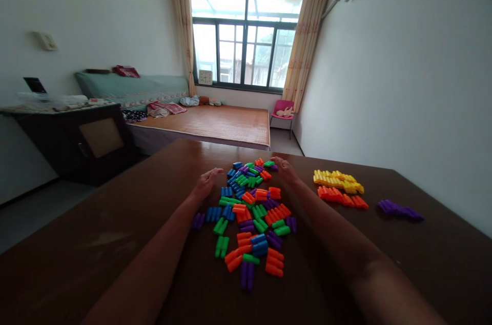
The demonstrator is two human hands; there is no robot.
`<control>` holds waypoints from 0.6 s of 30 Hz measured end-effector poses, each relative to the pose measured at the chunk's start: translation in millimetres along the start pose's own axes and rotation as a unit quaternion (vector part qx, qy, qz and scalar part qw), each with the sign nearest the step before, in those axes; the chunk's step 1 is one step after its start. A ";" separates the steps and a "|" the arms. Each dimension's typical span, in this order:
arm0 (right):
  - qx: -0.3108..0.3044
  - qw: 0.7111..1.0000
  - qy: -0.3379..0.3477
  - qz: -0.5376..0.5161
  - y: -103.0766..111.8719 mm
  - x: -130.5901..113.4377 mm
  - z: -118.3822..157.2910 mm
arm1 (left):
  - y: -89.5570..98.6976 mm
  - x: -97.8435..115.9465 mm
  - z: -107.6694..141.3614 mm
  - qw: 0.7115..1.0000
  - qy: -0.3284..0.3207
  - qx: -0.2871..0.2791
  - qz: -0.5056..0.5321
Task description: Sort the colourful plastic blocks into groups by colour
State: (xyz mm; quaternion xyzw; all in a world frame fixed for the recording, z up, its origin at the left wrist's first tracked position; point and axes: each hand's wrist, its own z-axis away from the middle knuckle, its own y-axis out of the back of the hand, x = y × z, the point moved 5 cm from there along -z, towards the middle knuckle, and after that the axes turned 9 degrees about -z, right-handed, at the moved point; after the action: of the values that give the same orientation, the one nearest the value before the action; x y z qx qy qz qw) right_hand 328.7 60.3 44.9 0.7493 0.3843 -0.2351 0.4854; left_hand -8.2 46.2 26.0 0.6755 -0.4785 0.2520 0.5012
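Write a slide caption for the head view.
Left hand and right hand flank multicolored pieces on a brown table, with a yellow group, orange group and purple group to the right.

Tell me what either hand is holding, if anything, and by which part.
The left hand looks empty. The right hand is beside the colourful pieces; whether it grips one cannot be told.

Glossy brown table [77, 258], lower frame, carries mixed blue, green, orange and purple pieces [242, 211] lower centre, yellow group [335, 179] right of them, orange group [342, 198] just below yellow, purple group [400, 210] farther right.
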 end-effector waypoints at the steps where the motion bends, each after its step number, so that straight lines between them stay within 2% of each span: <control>1: -0.011 0.999 -0.022 0.042 2.1 9.2 -14.0 | -0.5 -4.1 -9.5 1.000 0.010 0.005 -0.008; 5: -0.077 0.985 -0.082 0.132 -7.4 36.6 -50.0 | -24.7 -12.2 -51.9 0.994 -0.008 -0.049 -0.099; 10: -0.135 0.976 -0.085 0.149 -40.7 33.5 -57.4 | -76.6 -10.5 -85.3 0.954 -0.050 -0.142 -0.260; 12: -0.150 0.975 -0.068 0.149 -51.1 25.6 -52.5 | -93.6 -7.2 -86.1 0.931 -0.062 -0.184 -0.310; 14: -0.152 0.976 -0.054 0.146 -55.8 17.5 -42.5 | -102.9 -1.9 -80.4 0.914 -0.074 -0.209 -0.340; 18: -0.158 0.979 -0.048 0.115 -53.3 1.0 -7.9 | -101.5 13.0 -55.7 0.908 -0.107 -0.224 -0.337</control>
State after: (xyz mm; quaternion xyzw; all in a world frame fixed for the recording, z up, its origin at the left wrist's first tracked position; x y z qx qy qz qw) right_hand 286.3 80.3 18.4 0.6901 0.3037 -0.1499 0.6396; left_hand 96.3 96.2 13.0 0.6897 -0.3165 -0.1195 0.6402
